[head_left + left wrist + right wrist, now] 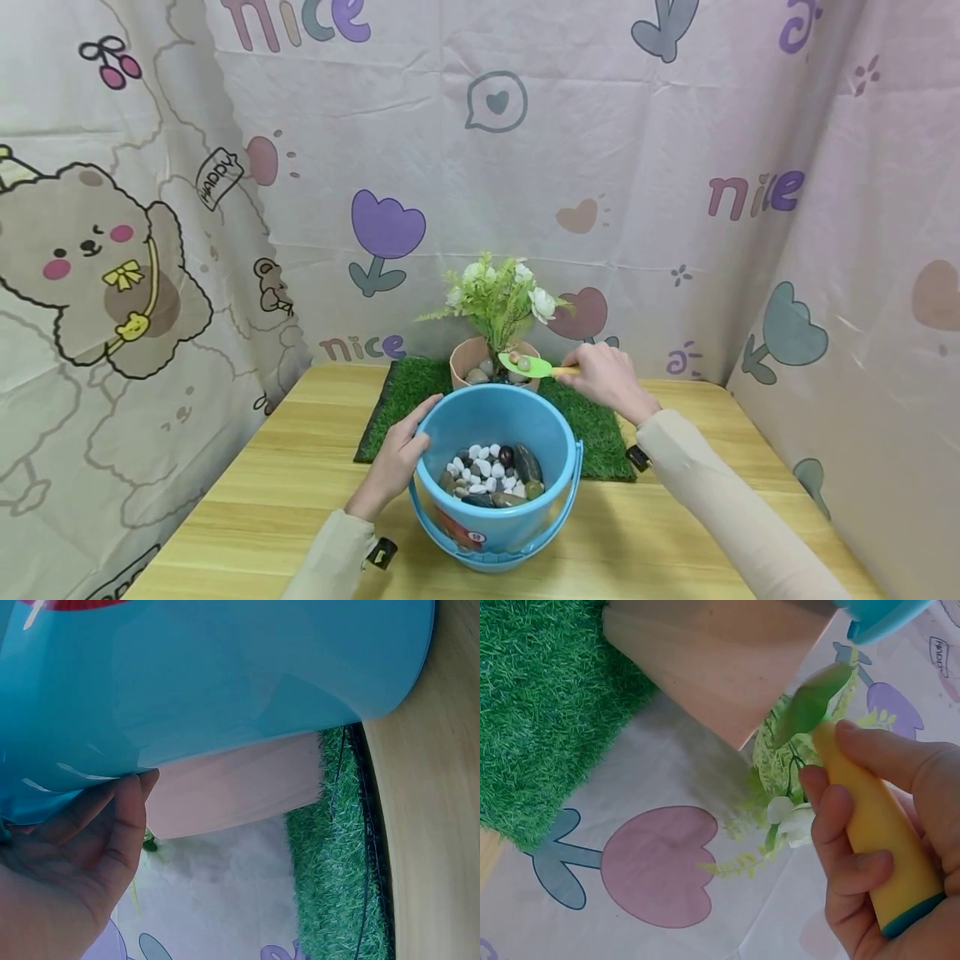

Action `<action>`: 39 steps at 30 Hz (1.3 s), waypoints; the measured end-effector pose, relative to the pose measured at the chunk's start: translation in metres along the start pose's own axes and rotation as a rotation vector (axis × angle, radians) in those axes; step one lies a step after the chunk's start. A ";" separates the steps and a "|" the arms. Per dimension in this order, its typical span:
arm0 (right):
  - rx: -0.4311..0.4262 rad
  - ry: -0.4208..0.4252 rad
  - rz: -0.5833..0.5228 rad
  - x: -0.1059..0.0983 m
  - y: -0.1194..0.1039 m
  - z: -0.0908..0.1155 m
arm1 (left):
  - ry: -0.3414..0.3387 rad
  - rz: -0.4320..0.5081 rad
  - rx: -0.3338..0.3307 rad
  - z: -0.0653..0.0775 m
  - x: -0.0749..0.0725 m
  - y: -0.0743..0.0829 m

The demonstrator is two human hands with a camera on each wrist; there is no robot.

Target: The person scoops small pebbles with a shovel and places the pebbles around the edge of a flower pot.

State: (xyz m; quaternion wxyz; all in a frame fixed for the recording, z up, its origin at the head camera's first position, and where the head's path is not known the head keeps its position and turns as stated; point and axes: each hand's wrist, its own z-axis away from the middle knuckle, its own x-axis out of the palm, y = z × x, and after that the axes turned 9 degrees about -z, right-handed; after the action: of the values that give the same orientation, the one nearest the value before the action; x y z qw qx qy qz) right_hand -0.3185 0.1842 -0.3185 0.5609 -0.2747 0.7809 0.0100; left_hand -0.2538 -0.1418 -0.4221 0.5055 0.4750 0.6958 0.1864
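Observation:
A light blue bucket (506,525) stands on the table, with white pebbles (483,469) and larger dark stones (527,463) inside. My left hand (397,458) holds its left rim, thumb over the edge and fingers against the outer wall (195,682). My right hand (606,377) grips the yellow handle (885,840) of a small trowel with a green blade (536,368). A few small pebbles (522,363) lie on that blade, above the front of a pink flowerpot (459,362). Stones (480,372) sit in the pot around a plant with white flowers (498,304).
Beneath the pot lies a green artificial grass mat (592,433) on the wooden table (285,467). A printed cloth (480,183) hangs behind and along both sides. The bucket's blue carrying handle (442,537) hangs down at the front.

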 end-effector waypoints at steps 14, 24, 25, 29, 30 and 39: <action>0.032 -0.100 0.031 -0.003 -0.007 -0.026 | 0.003 0.003 0.008 0.000 0.000 0.001; 0.067 -0.167 0.058 -0.009 -0.015 -0.038 | 0.015 0.001 0.011 0.000 0.000 0.003; 0.069 -0.171 0.059 -0.009 -0.015 -0.038 | 0.015 0.001 0.011 0.000 0.000 0.003; 0.077 -0.182 0.059 -0.012 -0.016 -0.038 | 0.015 -0.002 0.012 0.000 0.000 0.003; 0.080 -0.185 0.057 -0.012 -0.016 -0.038 | 0.015 -0.003 0.011 0.000 0.000 0.003; 0.093 -0.184 0.045 -0.013 -0.015 -0.037 | 0.017 -0.005 0.007 0.001 0.000 0.003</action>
State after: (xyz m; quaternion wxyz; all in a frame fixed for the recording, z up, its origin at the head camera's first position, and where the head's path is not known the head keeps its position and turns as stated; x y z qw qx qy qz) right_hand -0.3416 0.1652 -0.2890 0.6422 -0.2286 0.7316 0.0114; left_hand -0.2517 -0.1404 -0.4198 0.4981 0.4737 0.7019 0.1868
